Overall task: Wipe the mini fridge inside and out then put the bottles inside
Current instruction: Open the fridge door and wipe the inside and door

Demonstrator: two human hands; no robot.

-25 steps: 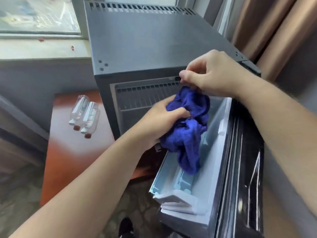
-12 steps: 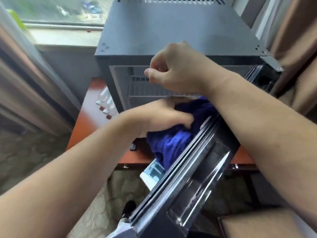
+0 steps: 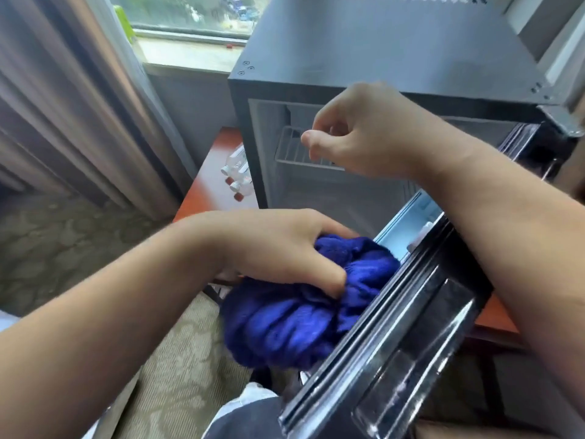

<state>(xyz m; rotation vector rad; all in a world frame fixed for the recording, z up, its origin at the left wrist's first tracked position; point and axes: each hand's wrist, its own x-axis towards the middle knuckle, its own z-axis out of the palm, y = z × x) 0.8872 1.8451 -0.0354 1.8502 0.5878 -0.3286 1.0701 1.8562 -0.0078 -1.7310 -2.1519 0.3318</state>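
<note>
So, the left hand (image 3: 285, 251) has the blue cloth (image 3: 285, 327) bunched in its curled fingers, right up against the inner face of the open door (image 3: 411, 343). The mini fridge (image 3: 380, 49) cavity sits just ahead and above it, so I'd guess the wipe goes forward from there. The right hand (image 3: 364, 134) hovers in front of the wire shelf (image 3: 294, 150), fingers curled in, holding nothing. The bottles (image 3: 237, 175) lie on their sides on the reddish table (image 3: 205, 191) left of the fridge, caps toward the viewer, nearer the left hand. There's carpet (image 3: 177, 359) below.
</note>
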